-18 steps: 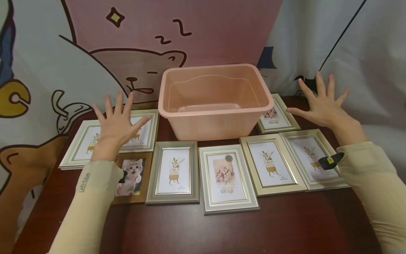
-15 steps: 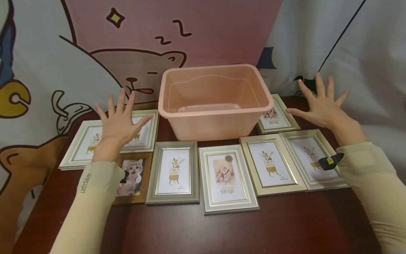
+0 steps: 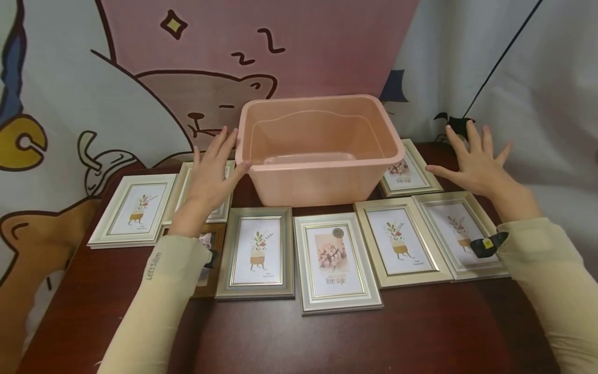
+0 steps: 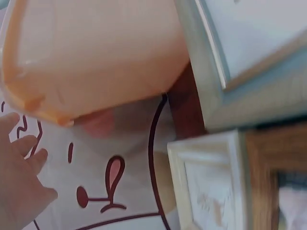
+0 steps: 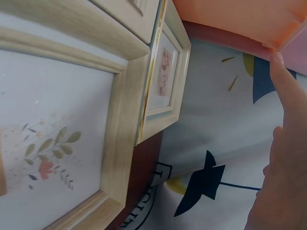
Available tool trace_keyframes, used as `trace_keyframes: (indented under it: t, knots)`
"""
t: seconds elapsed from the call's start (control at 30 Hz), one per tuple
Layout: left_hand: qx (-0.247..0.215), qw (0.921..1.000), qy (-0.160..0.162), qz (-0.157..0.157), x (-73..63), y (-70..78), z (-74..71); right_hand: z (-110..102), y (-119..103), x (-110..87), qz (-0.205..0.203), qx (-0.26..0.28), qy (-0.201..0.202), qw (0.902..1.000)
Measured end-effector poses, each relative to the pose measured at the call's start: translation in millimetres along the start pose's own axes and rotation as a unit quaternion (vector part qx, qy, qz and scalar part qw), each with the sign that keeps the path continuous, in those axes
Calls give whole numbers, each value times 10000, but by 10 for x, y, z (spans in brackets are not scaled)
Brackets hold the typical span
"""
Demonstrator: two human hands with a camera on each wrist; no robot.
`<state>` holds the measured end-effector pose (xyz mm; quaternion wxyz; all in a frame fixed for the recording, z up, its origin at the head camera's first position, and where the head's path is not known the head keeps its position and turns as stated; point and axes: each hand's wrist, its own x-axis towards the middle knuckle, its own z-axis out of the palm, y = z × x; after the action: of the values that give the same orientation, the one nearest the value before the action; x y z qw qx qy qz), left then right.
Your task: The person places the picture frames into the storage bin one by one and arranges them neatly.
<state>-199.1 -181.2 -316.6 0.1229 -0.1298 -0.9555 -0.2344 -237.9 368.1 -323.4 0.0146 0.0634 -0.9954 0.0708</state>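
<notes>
A pink plastic basin point(image 3: 317, 184) stands upright on the table among several picture frames. My left hand point(image 3: 210, 179), fingers straight, is at the basin's left end. Its thumb overlaps the rim in the head view; I cannot tell whether they touch. In the left wrist view, the left hand point(image 4: 21, 177) shows beside the basin point(image 4: 105, 52). My right hand point(image 3: 483, 169) is spread in the air to the right of the basin, above the right-hand picture frames, holding nothing. The right wrist view shows this hand point(image 5: 285, 158) side-on. Under the left forearm, a brown cat-photo frame point(image 3: 212, 280) is partly hidden.
A white picture frame point(image 3: 161, 192) lies at the left, and a silver-gold frame point(image 3: 287, 259) in front of the basin. Beside it lie a flower-photo frame point(image 3: 336, 304) and a champagne frame point(image 3: 392, 280). Another frame point(image 3: 416, 156) sits behind right. A printed curtain point(image 3: 140, 119) hangs behind.
My left hand has moved right, from above the left picture frames to the basin's left rim. The right hand has dipped slightly. The basin and the frames have stayed put.
</notes>
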Motion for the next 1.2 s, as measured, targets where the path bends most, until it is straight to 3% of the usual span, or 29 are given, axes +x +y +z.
trace_keyframes:
  t: [0.17, 0.4, 0.53, 0.67, 0.87, 1.2]
  knots:
    - [-596, 9979, 159, 180, 36, 90, 98, 40, 75, -40, 69, 68, -56, 9999]
    - [-1044, 9942, 260, -41, 7, 156, 140, 138, 195, -74, 278, 343, -51, 9990]
    - [-977, 9947, 290, -123, -17, 183, 138, 202, 305, -100, 350, 759, -214, 9963]
    - [-832, 9958, 259, -284, -30, 221, 126, 228, 447, -120, 321, 1224, -632, 9900]
    - [-633, 9967, 217, -452, -40, 267, 130, 285, 674, -181, 619, 1298, -1326, 9807]
    - [-521, 9974, 169, -479, -55, 251, 91, 413, 924, -249, 907, 1542, -1785, 9675]
